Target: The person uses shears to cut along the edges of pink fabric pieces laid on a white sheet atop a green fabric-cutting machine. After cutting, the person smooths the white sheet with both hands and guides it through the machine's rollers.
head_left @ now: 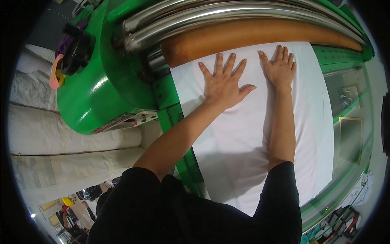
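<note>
White fabric (239,134) lies over a pale paper sheet (322,142), its far end meeting a brown covered roller (260,34) on a green machine. My left hand (222,85) rests on the fabric with fingers spread, just short of the roller. To its right, my right hand (279,69) presses on the fabric too, fingers stretched toward the roller and thumb apart. Neither hand holds anything. Soft wrinkles run through the cloth along my right forearm.
Shiny metal rollers (227,20) span the back. On the left stand the machine's green housing (101,81) and a black hand wheel (77,49). Large white-wrapped rolls (73,134) are stacked beyond it. A transparent panel with green edges (353,118) lies along the right.
</note>
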A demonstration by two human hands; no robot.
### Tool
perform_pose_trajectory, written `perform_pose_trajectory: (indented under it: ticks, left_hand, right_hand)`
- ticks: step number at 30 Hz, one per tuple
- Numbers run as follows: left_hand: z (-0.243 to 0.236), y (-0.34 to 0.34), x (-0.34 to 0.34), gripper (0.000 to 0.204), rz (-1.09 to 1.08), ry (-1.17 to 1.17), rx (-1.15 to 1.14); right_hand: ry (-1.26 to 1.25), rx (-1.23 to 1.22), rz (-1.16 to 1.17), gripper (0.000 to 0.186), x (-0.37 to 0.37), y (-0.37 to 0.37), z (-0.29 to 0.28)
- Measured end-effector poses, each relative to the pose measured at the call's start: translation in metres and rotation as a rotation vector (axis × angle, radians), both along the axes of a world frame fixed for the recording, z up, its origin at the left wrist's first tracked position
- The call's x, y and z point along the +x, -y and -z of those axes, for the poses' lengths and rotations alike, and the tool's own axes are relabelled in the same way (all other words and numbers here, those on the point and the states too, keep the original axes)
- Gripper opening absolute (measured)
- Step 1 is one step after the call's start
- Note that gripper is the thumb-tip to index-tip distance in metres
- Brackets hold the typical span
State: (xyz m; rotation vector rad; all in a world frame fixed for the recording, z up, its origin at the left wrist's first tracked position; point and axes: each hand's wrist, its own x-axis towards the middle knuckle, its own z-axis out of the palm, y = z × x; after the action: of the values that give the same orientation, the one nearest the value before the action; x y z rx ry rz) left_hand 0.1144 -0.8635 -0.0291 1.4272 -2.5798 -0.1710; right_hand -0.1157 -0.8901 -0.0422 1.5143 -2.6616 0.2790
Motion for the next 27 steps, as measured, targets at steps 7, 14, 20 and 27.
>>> perform_pose_trajectory:
  ticks: [7,14,20,27]
  left_hand:
    - [-0.002,0.003,0.001,0.09,0.012,0.012,0.008]
    - [0.002,0.006,0.003,0.087,0.027,0.012,-0.038]
    - [0.008,0.014,0.008,0.084,0.146,-0.053,-0.044]
    - [0.005,0.007,0.01,0.08,0.152,-0.035,-0.039]
  right_hand:
    - [0.052,0.032,0.017,0.111,-0.004,0.002,-0.005]
    - [0.071,0.028,0.01,0.111,-0.001,0.005,-0.006]
    - [0.061,0.048,0.024,0.113,0.0,0.007,-0.006]
    - [0.016,0.024,0.02,0.113,-0.001,-0.002,-0.002]
